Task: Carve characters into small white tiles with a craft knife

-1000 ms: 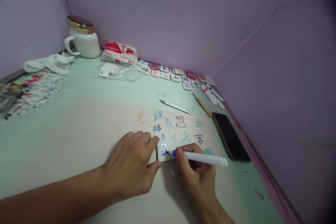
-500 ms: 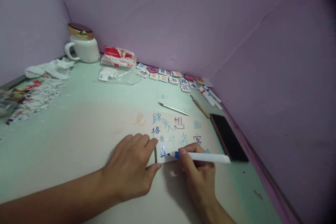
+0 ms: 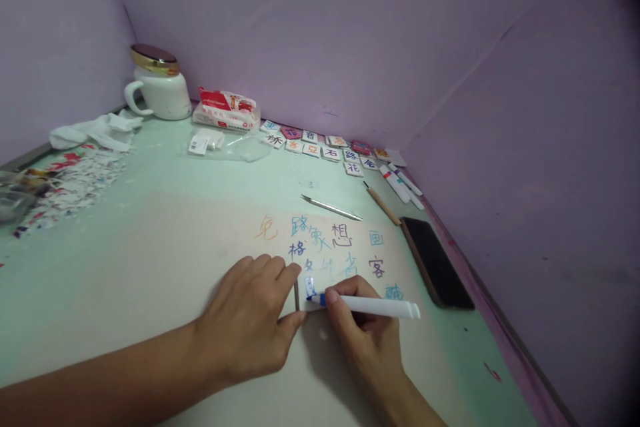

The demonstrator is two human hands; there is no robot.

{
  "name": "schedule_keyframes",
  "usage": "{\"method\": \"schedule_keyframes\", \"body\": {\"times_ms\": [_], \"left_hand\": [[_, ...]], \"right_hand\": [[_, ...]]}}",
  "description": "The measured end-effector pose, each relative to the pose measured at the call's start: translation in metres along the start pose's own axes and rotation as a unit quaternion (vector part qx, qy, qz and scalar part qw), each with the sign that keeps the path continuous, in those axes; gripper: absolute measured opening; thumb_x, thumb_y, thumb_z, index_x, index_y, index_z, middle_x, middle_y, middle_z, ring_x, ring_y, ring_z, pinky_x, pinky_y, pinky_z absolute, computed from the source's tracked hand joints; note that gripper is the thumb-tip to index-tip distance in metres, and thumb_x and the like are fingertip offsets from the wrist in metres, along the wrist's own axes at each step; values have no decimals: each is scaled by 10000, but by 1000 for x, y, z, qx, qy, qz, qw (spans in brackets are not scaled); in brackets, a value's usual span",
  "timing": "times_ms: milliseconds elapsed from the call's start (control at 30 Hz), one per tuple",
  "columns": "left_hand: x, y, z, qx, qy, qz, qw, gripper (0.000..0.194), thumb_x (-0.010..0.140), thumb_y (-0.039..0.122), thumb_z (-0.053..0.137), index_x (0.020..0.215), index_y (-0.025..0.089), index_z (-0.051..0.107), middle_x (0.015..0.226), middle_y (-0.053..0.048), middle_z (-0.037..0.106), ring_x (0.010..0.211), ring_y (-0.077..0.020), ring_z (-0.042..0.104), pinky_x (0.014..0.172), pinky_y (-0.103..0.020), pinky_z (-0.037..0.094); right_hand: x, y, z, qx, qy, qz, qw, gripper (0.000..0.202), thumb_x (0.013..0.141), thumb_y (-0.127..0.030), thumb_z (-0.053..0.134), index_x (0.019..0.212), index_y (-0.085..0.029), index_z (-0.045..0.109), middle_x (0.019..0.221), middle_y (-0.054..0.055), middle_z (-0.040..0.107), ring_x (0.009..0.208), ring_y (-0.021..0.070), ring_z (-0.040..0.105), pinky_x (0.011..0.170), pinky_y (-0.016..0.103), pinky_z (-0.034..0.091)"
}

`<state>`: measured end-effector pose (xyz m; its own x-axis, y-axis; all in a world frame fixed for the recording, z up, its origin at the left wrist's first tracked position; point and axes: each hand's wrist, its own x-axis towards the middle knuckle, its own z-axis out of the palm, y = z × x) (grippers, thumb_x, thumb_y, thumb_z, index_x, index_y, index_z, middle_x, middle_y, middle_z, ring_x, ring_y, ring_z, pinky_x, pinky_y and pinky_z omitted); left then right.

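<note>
Phone (image 3: 437, 264): black screen, brown edge. Left of phone: marker (image 3: 373, 305), white barrel, blue tip; tile (image 3: 310, 288), white, blue strokes. Beyond phone: tool handle (image 3: 385, 206), tan. Table (image 3: 210, 180) under phone: pale green.

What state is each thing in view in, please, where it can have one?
Blue marker: uncapped, in the right hand
White block: held by left hand, partly inked
Phone: screen dark
Mug: upright, lid on
Silver tool: lying down
Wooden-handled tool: lying down
Spare markers: lying down
Lettered tiles: characters showing
</note>
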<state>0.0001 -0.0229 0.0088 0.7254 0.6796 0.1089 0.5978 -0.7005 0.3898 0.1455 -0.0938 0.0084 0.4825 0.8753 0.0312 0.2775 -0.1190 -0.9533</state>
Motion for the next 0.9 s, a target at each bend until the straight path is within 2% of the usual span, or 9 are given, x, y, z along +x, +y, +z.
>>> {"method": "schedule_keyframes", "body": {"times_ms": [133, 367, 533, 667, 900], "left_hand": [[0, 0, 0, 2, 1, 0, 1000, 248, 791, 262, 527, 1016, 160, 549, 874, -81, 567, 810, -267, 511, 709, -436, 423], [-1, -1, 1, 7, -2, 3, 1000, 243, 805, 281, 527, 1022, 172, 541, 882, -78, 568, 808, -258, 508, 714, -424, 420], [-1, -1, 0, 8, -4, 3, 1000, 249, 804, 281, 529, 1027, 172, 542, 881, -75, 568, 807, -258, 513, 716, -422, 418], [-1, -1, 1, 11, -1, 3, 1000, 252, 798, 281, 526, 1025, 174, 545, 879, -73, 570, 805, -253, 512, 711, -414, 418], [0, 0, 0, 7, -4, 0, 1000, 231, 796, 267, 511, 1002, 169, 550, 879, -80, 574, 811, -255, 513, 715, -426, 427]], "right_hand": [[1, 1, 0, -8, 0, -5, 1000, 235, 779, -367, 596, 626, -192, 560, 481, -64, 428, 448, 89, 364, 430, 223, 278], [6, 7, -3, -38, 37, -19, 998, 243, 790, -364, 576, 621, -192, 554, 484, -64, 404, 456, 96, 356, 434, 233, 269], [8, 8, -6, -63, 24, -31, 997, 228, 800, -352, 574, 640, -190, 570, 478, -65, 405, 448, 97, 353, 425, 235, 263], [4, 4, -2, -23, 43, -16, 999, 243, 784, -370, 591, 621, -192, 563, 477, -63, 415, 443, 92, 359, 422, 229, 273], [2, 1, 2, 3, 10, -6, 1000, 229, 780, -369, 612, 638, -195, 572, 471, -61, 433, 427, 84, 355, 408, 223, 270]]}}
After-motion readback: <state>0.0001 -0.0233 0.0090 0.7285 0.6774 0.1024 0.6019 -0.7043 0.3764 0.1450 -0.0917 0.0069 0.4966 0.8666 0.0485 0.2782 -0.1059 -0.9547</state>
